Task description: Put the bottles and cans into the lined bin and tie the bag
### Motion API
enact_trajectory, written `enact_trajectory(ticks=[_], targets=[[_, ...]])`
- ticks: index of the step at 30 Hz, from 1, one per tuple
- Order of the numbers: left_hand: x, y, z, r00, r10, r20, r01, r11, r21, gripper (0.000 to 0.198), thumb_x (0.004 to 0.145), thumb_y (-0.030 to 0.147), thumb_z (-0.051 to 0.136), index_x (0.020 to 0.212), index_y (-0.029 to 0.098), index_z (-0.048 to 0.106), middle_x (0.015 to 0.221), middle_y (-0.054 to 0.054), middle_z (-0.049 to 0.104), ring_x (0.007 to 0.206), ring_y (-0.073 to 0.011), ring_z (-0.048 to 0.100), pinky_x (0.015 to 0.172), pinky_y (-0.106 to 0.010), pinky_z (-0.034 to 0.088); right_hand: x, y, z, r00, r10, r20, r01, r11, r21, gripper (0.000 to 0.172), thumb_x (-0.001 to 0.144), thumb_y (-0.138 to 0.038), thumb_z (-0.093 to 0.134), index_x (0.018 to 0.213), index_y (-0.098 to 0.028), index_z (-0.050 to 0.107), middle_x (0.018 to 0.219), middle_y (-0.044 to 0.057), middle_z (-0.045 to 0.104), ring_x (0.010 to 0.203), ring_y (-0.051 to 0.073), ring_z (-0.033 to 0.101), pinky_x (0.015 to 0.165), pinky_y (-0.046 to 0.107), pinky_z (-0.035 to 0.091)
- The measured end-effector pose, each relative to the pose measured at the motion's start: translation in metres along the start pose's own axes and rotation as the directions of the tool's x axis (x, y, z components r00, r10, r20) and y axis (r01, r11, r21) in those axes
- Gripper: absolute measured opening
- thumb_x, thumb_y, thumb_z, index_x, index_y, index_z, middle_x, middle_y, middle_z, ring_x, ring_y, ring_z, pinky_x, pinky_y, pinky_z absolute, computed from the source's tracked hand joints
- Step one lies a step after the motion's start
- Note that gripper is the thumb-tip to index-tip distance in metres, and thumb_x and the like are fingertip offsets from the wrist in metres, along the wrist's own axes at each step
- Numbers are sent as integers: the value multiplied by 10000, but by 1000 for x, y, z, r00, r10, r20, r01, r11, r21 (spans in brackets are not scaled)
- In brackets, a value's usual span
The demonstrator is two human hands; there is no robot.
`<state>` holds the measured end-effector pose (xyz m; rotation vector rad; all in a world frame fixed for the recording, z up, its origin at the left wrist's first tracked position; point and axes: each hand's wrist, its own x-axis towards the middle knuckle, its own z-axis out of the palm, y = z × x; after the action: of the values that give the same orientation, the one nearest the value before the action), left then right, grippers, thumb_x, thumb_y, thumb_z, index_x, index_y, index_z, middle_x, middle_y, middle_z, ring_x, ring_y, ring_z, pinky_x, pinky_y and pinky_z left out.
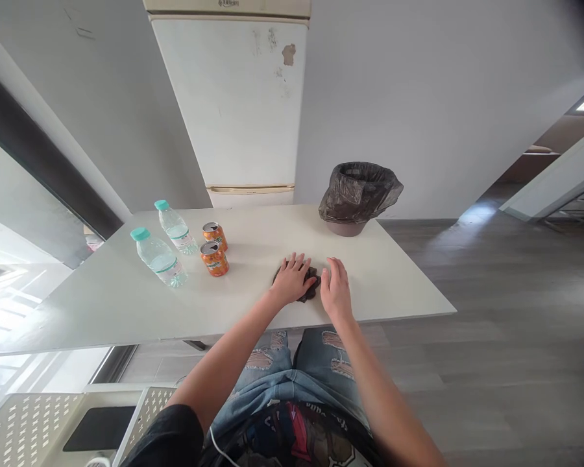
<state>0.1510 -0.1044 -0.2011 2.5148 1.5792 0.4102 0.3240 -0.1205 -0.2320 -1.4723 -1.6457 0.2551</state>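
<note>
My left hand (292, 280) lies flat with its fingers spread on a crumpled black plastic bag (311, 292), partly covering it on the white table. Just right of the bag, my right hand (337, 288) rests near the table's front edge. Its fingers are slightly curved, the thumb stands apart from them, and nothing shows in its grasp. Behind my right hand is a small bin (346, 228) lined with a dark plastic bag (357, 194) folded over its rim. To the left stand two orange drink cans, a nearer one (215, 261) and a farther one (219, 235).
Two clear bottles with teal caps, a nearer one (160, 259) and a farther one (176, 228), stand left of the cans on the white table (253, 311). A fridge (243, 97) is behind the table. At lower left is a perforated cream basket (34, 421).
</note>
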Motion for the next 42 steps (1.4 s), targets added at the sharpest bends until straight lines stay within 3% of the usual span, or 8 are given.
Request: enact_trajectory(ticks=[15, 20, 24, 26, 28, 32, 38, 42], targets=[[6, -8, 22, 998, 53, 37, -52, 998, -26, 708, 1097, 557, 241, 1668, 147, 327, 1749, -175, 245, 1627, -414, 172, 1280, -662, 143, -1, 2, 9, 983, -132, 125, 141, 987, -71, 528, 1107, -451, 235, 1391, -196, 601, 1475, 180, 586, 1452, 358, 470, 1151, 601, 448], [6, -14, -6, 950, -112, -292, -1, 932, -362, 627, 1112, 515, 172, 1575, 204, 458, 1676, -154, 405, 1583, -294, 327, 1261, -505, 295, -2, -9, 0, 960, -228, 161, 240, 969, -59, 498, 1104, -393, 298, 1435, -170, 595, 1495, 182, 582, 1445, 343, 492, 1189, 580, 440], [3, -38, -36, 871, -214, -442, -7, 895, -446, 572, 1100, 507, 263, 945, 179, 705, 999, -112, 693, 946, -200, 671, 883, -333, 501, -7, -22, -7, 802, -476, 361, 509, 861, 4, 472, 1098, -346, 366, 1501, -217, 576, 1577, 123, 540, 1470, 298, 486, 1218, 522, 436], [0, -56, -42, 903, -272, -332, 103, 888, -448, 591, 1057, 544, 360, 610, 197, 529, 616, -11, 471, 606, -147, 500, 663, -305, 404, -9, -27, -7, 700, -543, 464, 603, 797, 22, 464, 1102, -348, 382, 1504, -236, 584, 1600, 100, 527, 1468, 294, 494, 1218, 521, 433], [-4, -72, -41, 929, -308, -207, 160, 836, -526, 609, 1020, 586, 383, 526, 233, 334, 543, 43, 250, 519, -110, 301, 585, -298, 276, -10, -29, -6, 656, -543, 524, 633, 774, 10, 453, 1108, -356, 385, 1488, -248, 606, 1582, 92, 552, 1444, 292, 523, 1211, 532, 433], [-12, -86, -28, 986, -164, -29, 89, 667, -740, 604, 977, 683, 325, 568, 252, 219, 563, 55, 195, 543, -102, 177, 554, -296, 211, -13, -25, -2, 734, -437, 519, 560, 822, -101, 458, 1106, -385, 381, 1463, -240, 630, 1551, 108, 582, 1432, 316, 532, 1195, 566, 430], [-17, -81, -20, 999, -15, -29, -3, 837, -547, 600, 924, 634, 500, 555, 229, 255, 597, 54, 166, 599, -104, 158, 580, -307, 156, -19, -5, 1, 897, -276, 345, 377, 886, -269, 470, 1084, -383, 363, 1411, -229, 663, 1516, 125, 609, 1388, 365, 549, 1165, 625, 415], [-19, -86, -23, 1000, 7, 28, 13, 774, -634, 595, 953, 658, 434, 610, 242, 183, 624, 46, 141, 606, -108, 145, 566, -301, 154, -9, 19, -8, 941, -182, 286, 276, 902, -333, 463, 1023, -258, 376, 1357, -204, 693, 1490, 127, 626, 1347, 356, 577, 1149, 598, 440]])
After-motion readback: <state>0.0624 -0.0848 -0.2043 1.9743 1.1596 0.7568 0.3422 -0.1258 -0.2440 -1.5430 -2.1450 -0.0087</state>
